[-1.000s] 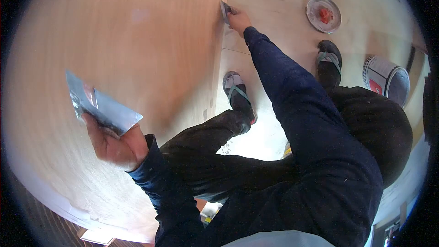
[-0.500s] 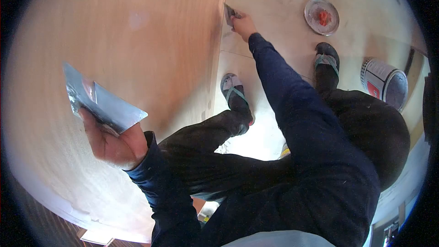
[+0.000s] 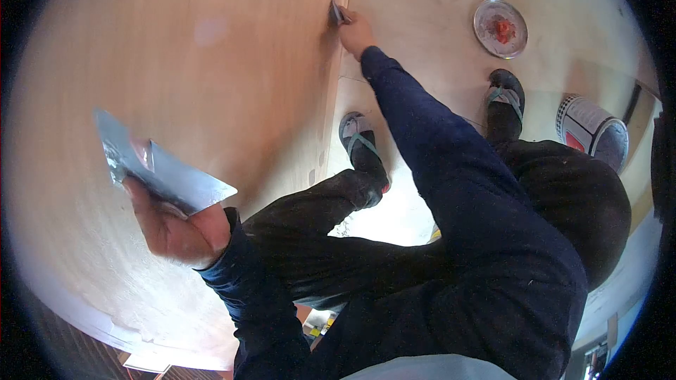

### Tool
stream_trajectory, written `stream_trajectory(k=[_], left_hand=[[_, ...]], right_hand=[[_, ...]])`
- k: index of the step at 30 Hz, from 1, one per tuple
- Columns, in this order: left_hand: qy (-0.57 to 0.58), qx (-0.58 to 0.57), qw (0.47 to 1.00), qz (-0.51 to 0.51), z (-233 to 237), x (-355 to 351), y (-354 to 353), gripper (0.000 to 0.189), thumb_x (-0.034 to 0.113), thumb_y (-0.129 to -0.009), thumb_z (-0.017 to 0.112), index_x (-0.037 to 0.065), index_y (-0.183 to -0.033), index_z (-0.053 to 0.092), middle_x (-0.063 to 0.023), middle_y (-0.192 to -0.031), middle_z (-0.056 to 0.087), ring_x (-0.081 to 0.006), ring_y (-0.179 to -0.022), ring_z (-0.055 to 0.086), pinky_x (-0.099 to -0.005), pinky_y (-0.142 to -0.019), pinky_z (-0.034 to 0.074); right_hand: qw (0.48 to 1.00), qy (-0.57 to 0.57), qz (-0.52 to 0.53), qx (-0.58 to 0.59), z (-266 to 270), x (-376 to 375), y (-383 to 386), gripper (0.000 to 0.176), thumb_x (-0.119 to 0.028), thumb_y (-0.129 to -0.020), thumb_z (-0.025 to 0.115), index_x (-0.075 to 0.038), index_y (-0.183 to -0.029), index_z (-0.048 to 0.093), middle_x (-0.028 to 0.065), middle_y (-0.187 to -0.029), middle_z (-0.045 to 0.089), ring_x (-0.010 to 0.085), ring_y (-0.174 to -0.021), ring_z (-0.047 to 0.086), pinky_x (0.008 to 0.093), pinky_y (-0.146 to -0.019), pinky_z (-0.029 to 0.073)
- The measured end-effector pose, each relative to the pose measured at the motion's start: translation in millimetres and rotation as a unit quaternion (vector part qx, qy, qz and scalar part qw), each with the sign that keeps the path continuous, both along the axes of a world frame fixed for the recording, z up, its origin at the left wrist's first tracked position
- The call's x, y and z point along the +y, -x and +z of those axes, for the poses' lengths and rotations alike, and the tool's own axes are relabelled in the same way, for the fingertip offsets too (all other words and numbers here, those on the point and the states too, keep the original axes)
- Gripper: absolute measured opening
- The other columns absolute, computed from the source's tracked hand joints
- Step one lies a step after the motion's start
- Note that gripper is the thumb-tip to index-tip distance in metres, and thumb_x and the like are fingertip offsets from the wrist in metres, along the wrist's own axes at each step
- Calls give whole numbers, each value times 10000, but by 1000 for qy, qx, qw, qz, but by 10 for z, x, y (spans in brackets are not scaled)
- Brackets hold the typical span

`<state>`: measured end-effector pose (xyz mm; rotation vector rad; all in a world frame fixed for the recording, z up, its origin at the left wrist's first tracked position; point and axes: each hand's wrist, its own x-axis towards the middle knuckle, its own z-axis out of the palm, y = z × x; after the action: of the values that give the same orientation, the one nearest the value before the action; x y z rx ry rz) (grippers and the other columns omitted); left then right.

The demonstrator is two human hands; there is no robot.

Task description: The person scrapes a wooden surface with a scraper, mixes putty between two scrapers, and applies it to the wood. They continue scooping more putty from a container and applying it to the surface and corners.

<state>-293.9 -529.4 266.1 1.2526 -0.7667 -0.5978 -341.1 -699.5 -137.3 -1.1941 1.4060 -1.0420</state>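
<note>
In my left hand [image 3: 184, 236] is a wide metal putty knife [image 3: 165, 172], gripped from below with the thumb at its left side. A small streak of reddish paste shows on its blade. My right hand [image 3: 358, 34] reaches far forward, closed around a smaller putty knife [image 3: 336, 13]. That blade's edge lies at the border of the large wooden panel [image 3: 225, 91], beside the long seam on its right. A few darker filled-looking patches show along this border, nearer my foot.
Right of my right hand, a round metal lid [image 3: 482, 36] holds a lump of red paste [image 3: 503, 30]. A labelled can [image 3: 583, 121] lies tilted beside my right leg. My feet in sandals [image 3: 358, 132] stand on the pale surface right of the panel.
My right hand has moved left and slightly up with its putty knife, from the seam onto the panel's border. The left putty knife has shifted slightly down and right.
</note>
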Motion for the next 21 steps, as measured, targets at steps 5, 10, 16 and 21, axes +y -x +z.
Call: stream_trajectory(k=[5,10,16,21], left_hand=[[48,37,998,6,17,12,105,483,175,-916,525,-41,-1334,419,-181,-1189,589,-207,-868,633,-312,-739,543],[25,-29,999,19,-4,34,69,428,170,-919,528,-32,-1291,461,-156,-1250,541,-224,-1078,556,-364,-941,436],[-10,-90,993,70,-28,29,96,439,242,-959,485,-9,-1314,421,-141,-1325,489,-249,-1214,485,-421,-1059,347],[22,-19,999,-16,1,83,42,427,233,-967,472,-13,-1313,428,-144,-1305,511,-249,-1207,493,-412,-1059,346]], right_hand=[[939,-222,78,-250,179,-128,476,345,-149,-906,531,-93,-1246,556,44,-1041,620,155,-876,571,299,-693,517],[951,-228,65,-199,230,-396,402,307,-145,-900,520,-90,-1195,586,75,-1047,623,198,-866,612,337,-716,530],[996,-74,33,43,165,-370,-77,350,-86,-850,505,-91,-1184,610,177,-1036,647,265,-865,654,320,-759,520],[973,-153,97,-145,233,-95,251,368,-108,-865,529,-99,-1227,592,90,-965,658,170,-821,628,303,-687,516]])
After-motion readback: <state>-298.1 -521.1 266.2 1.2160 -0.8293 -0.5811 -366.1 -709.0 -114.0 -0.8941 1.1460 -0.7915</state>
